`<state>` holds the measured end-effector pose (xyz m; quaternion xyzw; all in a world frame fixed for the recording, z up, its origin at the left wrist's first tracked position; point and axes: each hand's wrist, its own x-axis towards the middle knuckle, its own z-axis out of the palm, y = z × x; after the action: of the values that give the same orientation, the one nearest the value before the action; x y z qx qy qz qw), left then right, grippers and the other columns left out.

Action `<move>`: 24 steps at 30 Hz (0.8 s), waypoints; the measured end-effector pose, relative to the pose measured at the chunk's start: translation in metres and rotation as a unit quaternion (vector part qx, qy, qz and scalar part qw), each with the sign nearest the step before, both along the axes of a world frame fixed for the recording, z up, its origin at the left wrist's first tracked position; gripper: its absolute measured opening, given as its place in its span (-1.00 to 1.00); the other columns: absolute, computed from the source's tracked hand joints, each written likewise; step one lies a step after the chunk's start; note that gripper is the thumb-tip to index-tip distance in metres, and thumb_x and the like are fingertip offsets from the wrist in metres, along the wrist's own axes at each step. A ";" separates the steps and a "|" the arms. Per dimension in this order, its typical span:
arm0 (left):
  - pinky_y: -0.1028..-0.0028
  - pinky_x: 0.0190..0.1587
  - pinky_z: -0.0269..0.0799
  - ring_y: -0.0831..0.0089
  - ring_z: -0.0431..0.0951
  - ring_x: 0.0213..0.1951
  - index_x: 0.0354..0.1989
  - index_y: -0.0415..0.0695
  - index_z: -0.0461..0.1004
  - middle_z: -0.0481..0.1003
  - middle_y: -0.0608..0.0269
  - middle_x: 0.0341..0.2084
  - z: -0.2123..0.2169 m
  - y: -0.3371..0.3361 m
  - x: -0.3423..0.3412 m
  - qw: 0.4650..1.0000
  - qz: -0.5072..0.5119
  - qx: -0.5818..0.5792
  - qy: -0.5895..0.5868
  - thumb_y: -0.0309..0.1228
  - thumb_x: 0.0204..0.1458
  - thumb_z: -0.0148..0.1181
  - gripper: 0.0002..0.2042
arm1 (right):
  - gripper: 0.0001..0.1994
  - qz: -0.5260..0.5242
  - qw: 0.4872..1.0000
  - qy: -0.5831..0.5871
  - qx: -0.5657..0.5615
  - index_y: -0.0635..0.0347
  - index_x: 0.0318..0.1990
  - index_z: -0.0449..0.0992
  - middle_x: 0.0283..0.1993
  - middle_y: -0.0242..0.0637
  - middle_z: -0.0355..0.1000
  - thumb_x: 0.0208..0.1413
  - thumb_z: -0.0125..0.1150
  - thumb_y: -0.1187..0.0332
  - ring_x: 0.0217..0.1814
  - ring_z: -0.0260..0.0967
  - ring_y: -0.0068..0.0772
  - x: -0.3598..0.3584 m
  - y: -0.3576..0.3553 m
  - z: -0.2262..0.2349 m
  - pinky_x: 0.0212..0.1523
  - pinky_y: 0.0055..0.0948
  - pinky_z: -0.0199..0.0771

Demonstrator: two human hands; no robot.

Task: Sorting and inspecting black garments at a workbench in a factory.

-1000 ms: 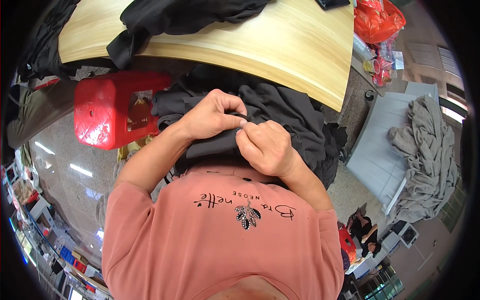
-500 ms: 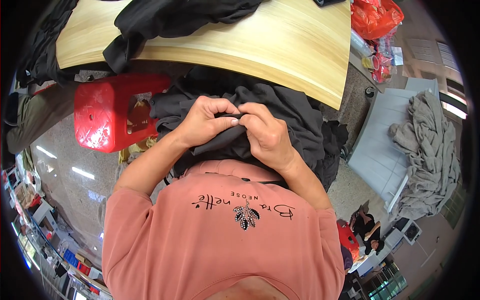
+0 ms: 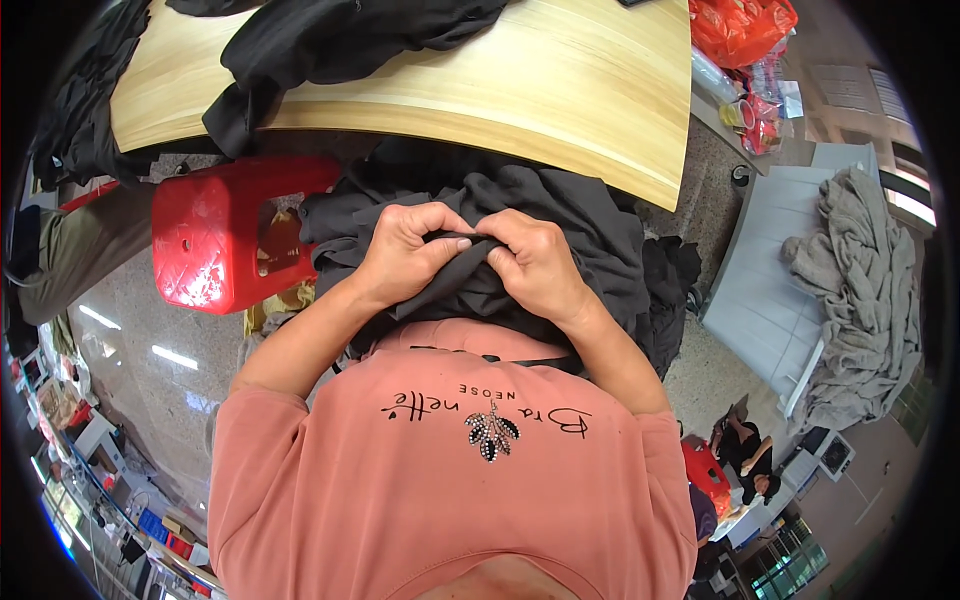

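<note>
A heap of dark grey-black fabric (image 3: 560, 215) lies across my lap, bunched in many folds. My left hand (image 3: 408, 255) pinches an edge of the cloth between thumb and fingers. Right beside it, my right hand (image 3: 532, 262) grips the same edge, its thumb and bent fingers closed on a fold. The fingertips of both hands almost meet over the cloth. Whether a small item sits between them I cannot tell. The kind of garment does not show.
Ahead stands a wooden-topped table (image 3: 560, 90) with black garments (image 3: 350, 45) on it. A red plastic stool (image 3: 195, 235) is at the left, beside another person's leg (image 3: 90, 235). To the right, a grey cloth pile (image 3: 855, 300) lies on a pale blue-grey surface (image 3: 760, 235); beyond the table hangs a red bag (image 3: 740, 30).
My right hand's fingers have shifted on the fold, with the thumb now lower against the cloth. Both hands keep hold of the edge. The view has moved slightly.
</note>
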<state>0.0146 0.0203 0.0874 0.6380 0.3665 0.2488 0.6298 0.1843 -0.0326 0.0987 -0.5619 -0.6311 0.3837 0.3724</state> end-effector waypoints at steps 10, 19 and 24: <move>0.49 -0.44 0.35 0.32 0.46 -0.51 -0.51 -0.26 0.46 0.45 0.13 -0.59 -0.007 -0.012 0.010 0.980 0.079 0.183 0.008 -0.69 -0.30 0.17 -0.88 | -0.89 -0.030 0.992 -0.120 0.035 0.33 -0.48 0.40 -0.55 -0.11 0.34 -0.27 0.03 0.59 -0.53 0.32 -0.14 -0.005 -0.011 0.002 -0.50 -0.39 0.31; 0.47 -0.44 0.36 0.29 0.46 -0.49 -0.52 -0.26 0.42 0.43 0.13 -0.60 -0.004 -0.012 0.015 0.974 0.080 0.208 -0.031 -0.73 -0.34 0.16 -0.84 | -0.90 -0.028 0.998 0.050 0.028 0.34 -0.47 0.41 -0.59 -0.20 0.32 -0.24 0.01 0.59 -0.57 0.29 -0.34 0.005 -0.011 -0.005 -0.51 -0.49 0.27; 0.45 -0.44 0.36 0.26 0.45 -0.48 -0.53 -0.24 0.41 0.42 0.12 -0.59 -0.007 -0.011 0.016 0.971 0.074 0.225 -0.030 -0.73 -0.36 0.15 -0.83 | -0.89 -0.043 0.998 -0.027 0.047 0.33 -0.47 0.42 -0.57 -0.16 0.34 -0.26 0.02 0.59 -0.57 0.32 -0.24 0.001 -0.012 -0.003 -0.52 -0.44 0.30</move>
<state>0.0305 0.0090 0.0808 0.7263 0.3284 0.3901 0.4609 0.1850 -0.0449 0.0956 -0.5803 -0.6339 0.3217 0.3973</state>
